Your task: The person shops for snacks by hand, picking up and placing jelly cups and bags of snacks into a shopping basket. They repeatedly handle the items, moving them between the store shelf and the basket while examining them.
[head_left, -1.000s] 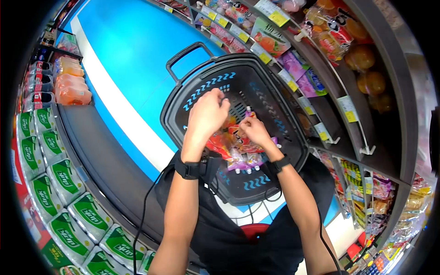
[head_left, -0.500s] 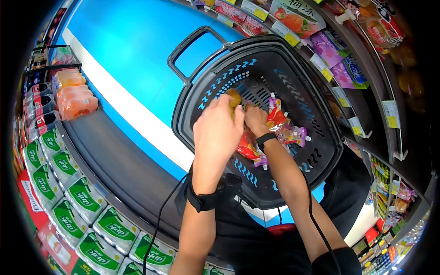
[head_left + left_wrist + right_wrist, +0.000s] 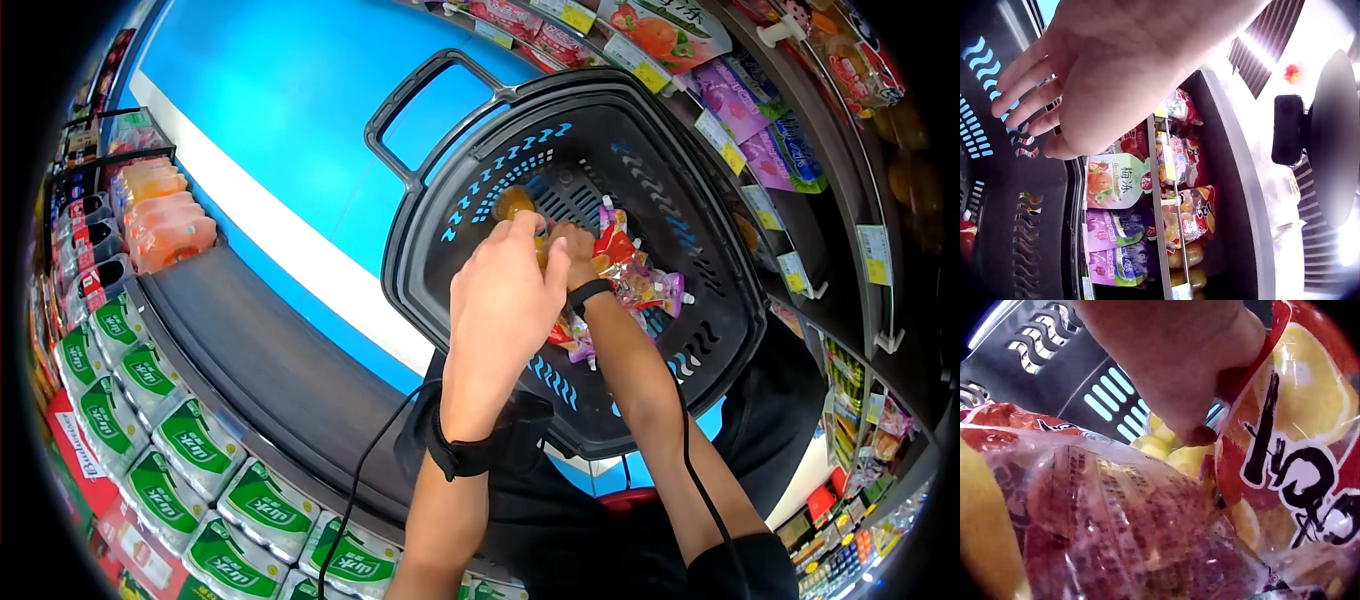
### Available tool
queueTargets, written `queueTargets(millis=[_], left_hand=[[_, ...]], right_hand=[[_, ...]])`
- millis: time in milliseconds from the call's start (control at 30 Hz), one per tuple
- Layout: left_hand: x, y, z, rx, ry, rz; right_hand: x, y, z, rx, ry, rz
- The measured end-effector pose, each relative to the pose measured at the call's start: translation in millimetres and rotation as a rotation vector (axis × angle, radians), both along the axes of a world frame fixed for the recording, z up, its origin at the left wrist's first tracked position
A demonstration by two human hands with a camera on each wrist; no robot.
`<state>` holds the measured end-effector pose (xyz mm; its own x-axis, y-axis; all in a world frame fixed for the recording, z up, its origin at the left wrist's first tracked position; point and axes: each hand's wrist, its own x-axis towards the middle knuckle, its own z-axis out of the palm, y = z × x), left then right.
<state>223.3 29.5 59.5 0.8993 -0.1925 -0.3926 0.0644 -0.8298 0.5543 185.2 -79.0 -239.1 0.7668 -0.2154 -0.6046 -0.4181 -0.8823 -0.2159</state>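
Left hand (image 3: 505,295) over basket (image 3: 425,245), fingers loosely extended, slightly apart. Right hand (image 3: 573,248) down inside, beside red bags (image 3: 622,268) lying in basket; can't tell whether its fingers grip one.

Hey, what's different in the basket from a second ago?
Your right hand has moved left across the basket, close beside your left hand. The red packets now show mostly to its right. A round amber thing now shows past your left fingers. I can't tell what your right fingers hold. Both hands are still at the basket.
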Motion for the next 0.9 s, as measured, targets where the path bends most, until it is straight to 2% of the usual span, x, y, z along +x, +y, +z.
queueTargets(millis=[167, 333, 533, 733, 867, 900], left_hand=[[-0.7, -1.0, 0.1, -0.050, 0.024, -0.013], [-0.5, -7.2, 1.8, -0.128, 0.072, -0.022], [-4.3, -11.3, -0.7, -0.283, 0.034, -0.097], [-1.7, -6.0, -5.5, -0.273, 0.069, -0.026], [0.5, -6.1, -4.2, -0.285, 0.098, 0.026], [1.7, -5.7, -5.4, -0.284, 0.094, 0.040]], right_hand=[[-1.1, -5.2, 0.4, 0.064, 0.025, 0.193], [-15.5, 2.3, -9.3, 0.066, -0.003, 0.237], [-31.7, 18.7, -18.4, 0.080, -0.060, 0.174], [-30.2, 13.7, -23.3, 0.133, -0.268, 0.005], [-17.4, -17.5, 16.6, 0.174, -0.543, -0.076], [-13.1, -25.9, 43.1, 0.125, -0.604, -0.037]])
